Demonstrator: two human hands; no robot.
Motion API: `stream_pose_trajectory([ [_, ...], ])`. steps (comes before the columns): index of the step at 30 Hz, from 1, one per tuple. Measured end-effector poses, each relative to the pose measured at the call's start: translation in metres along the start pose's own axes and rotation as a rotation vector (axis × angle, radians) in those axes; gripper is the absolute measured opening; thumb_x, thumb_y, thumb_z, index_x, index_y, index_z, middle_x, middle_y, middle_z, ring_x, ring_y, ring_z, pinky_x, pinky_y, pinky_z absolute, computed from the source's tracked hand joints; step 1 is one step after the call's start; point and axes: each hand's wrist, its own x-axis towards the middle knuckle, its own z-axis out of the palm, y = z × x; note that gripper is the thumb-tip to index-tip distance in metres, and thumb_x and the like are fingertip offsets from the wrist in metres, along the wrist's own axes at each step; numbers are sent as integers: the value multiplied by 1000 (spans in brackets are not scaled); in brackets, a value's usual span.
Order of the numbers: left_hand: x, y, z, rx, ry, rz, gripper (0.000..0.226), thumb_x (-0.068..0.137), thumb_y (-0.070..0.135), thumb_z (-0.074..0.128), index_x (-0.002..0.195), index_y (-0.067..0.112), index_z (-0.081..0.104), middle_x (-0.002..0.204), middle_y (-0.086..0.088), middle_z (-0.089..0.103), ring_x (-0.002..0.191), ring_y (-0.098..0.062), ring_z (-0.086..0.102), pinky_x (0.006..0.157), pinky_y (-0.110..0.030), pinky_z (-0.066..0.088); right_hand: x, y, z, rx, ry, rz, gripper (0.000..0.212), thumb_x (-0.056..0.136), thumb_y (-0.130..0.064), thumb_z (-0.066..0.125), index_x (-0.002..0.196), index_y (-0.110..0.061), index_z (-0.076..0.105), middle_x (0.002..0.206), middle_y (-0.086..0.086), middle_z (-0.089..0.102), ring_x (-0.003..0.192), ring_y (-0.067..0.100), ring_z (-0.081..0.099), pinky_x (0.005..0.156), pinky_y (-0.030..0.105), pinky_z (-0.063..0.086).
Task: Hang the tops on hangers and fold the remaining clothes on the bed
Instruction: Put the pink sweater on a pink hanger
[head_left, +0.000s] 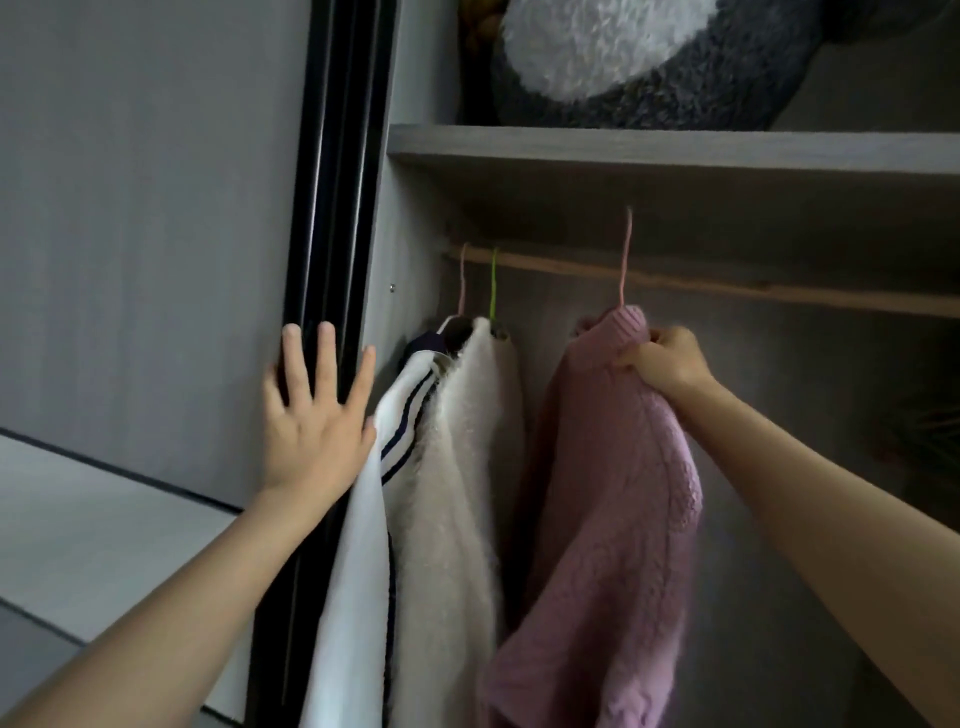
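While the pink sweater (613, 493) hangs from its pink hanger (626, 254), the right hand (667, 364) grips it at the collar and shoulder. Its fingers (636, 358) are curled tight into the knit. That hold near the neck probably keeps garment and hanger together while the hook is guided to the rail (779, 293). The hook's tip rises above the rail's line, and whether it has caught there cannot be told.

The left hand (317, 410) lies flat with its fingers (327, 353) spread wide. They press on the black door track (332, 182) at the wardrobe's edge, likely for balance during the reach. Its outer edge touches the white striped jacket (363, 519).

That jacket and the cream fuzzy top (457, 467) hang at the rail's left end, on a second pink hook (462, 275) and a green hook (494, 280). The sweater sits to their right, with a narrow gap between it and the fuzzy top. Most of its body drops below and left of the gripping fingers, the collar directly under them.

Above, a shelf (675, 150) carries a grey-and-white plush toy (623, 57). The bed is out of view.
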Motion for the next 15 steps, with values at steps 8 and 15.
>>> stream_pose_trajectory([
  [8,0,-2,4,52,87,23,70,77,29,64,141,20,37,147,-27,26,134,-50,18,98,-56,34,89,19,96,-59,2,-38,34,89,-17,57,108,11,60,105,21,63,102,28,59,77,30,45],
  [15,0,-1,10,96,129,44,62,81,30,56,140,21,40,146,-27,23,133,-51,18,98,-56,30,102,45,129,-187,-44,35,47,92,-31,52,108,12,59,104,24,61,105,34,59,78,35,43],
])
